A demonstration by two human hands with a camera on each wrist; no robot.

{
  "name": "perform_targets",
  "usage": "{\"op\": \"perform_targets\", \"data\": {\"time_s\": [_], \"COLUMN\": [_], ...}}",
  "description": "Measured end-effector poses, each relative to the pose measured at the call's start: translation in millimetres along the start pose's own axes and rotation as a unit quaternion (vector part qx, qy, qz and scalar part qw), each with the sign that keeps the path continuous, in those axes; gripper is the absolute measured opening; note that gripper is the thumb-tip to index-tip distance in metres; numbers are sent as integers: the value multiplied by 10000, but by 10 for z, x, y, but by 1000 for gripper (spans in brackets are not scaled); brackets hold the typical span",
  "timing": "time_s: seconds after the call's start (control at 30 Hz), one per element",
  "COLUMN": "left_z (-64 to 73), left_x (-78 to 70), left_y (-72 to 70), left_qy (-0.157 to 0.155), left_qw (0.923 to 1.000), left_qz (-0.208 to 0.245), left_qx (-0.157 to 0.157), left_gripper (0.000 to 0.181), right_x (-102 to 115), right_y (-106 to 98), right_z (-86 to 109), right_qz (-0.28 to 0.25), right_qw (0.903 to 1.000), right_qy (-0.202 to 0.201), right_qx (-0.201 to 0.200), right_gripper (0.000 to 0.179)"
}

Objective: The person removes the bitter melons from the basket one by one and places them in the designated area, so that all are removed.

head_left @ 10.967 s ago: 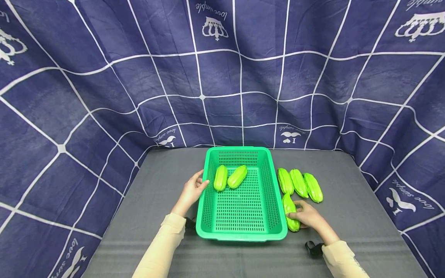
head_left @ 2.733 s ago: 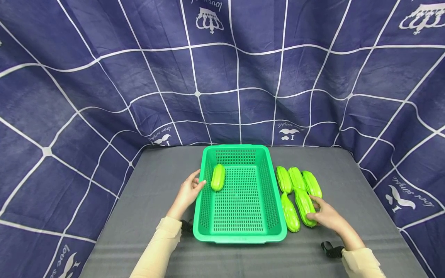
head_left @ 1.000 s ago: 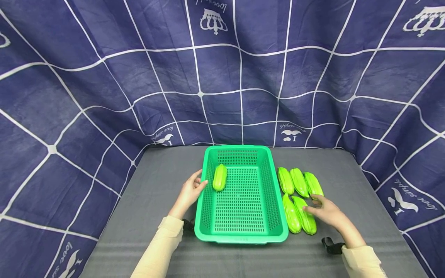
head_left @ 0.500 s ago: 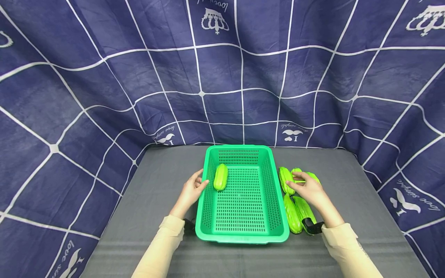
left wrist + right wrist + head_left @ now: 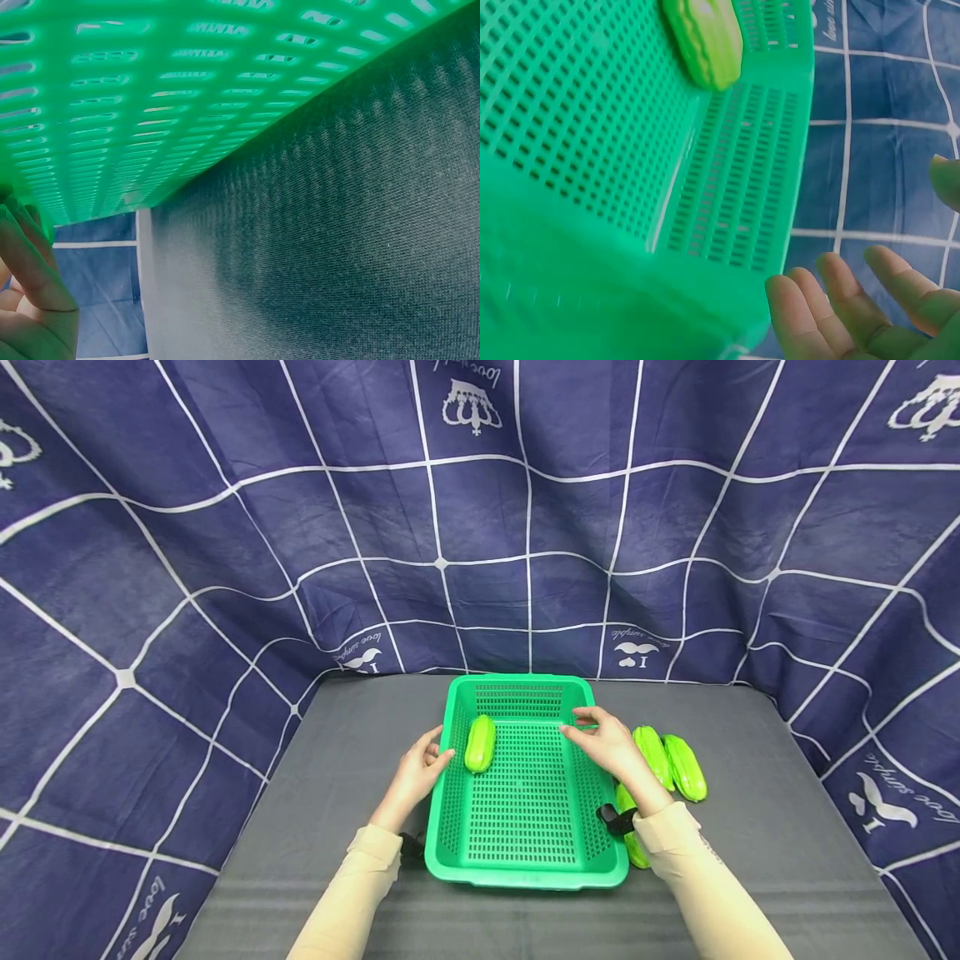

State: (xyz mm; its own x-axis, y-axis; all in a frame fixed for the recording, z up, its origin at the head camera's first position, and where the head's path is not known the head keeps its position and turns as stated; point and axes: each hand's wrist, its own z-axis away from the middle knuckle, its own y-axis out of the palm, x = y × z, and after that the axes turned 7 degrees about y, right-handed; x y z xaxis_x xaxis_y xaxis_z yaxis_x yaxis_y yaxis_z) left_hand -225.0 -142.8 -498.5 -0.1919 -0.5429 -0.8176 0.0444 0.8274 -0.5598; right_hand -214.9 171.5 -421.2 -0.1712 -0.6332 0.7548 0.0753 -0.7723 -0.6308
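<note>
One light green bitter melon (image 5: pixel 480 743) lies in the back left of the green plastic basket (image 5: pixel 525 878); the right wrist view shows its wavy ridges. My left hand (image 5: pixel 412 772) holds the basket's left rim, thumb on top and fingers along the outer wall. Over the basket's right wall is my right hand (image 5: pixel 606 745), fingers apart and holding nothing, with the melon across from it. Right of the basket, two bitter melons (image 5: pixel 686 768) show on the table beyond my right forearm. Another melon (image 5: pixel 637 853) peeks out beneath the forearm, which hides the others there.
A dark grey cloth (image 5: pixel 360 718) covers the table. Blue curtains (image 5: pixel 570 518) with white lines rise behind it and at both sides. Black straps with small cameras sit at both wrists, the right camera (image 5: pixel 617 820) close over the basket's right rim.
Eleven seconds ago two melons lay in the basket; one has since joined those on the right. My right hand has let go of it and moved left over the basket. The left hand stays put.
</note>
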Motion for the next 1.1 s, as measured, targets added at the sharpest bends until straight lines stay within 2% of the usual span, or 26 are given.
{"op": "perform_targets", "data": {"time_s": [0.23,0.47,0.7,1.1], "left_z": [-5,-10,-11,0], "left_x": [-15,-3,8,7], "left_y": [2,6,11,4], "left_qy": [69,121,107,89], "left_qw": [9999,9998,9999,9999], "left_qz": [45,91,88,77], "left_qx": [-65,-90,-86,-41], "left_gripper": [57,57,57,57], "right_x": [132,214,295,352], "right_y": [201,461,733,1134], "right_z": [-98,-154,-191,-262], "right_qz": [-194,-101,-233,-271], "right_qw": [9998,9998,9995,9994], "right_qy": [18,128,129,203], "right_qx": [91,147,157,94], "right_gripper": [56,56,60,62]}}
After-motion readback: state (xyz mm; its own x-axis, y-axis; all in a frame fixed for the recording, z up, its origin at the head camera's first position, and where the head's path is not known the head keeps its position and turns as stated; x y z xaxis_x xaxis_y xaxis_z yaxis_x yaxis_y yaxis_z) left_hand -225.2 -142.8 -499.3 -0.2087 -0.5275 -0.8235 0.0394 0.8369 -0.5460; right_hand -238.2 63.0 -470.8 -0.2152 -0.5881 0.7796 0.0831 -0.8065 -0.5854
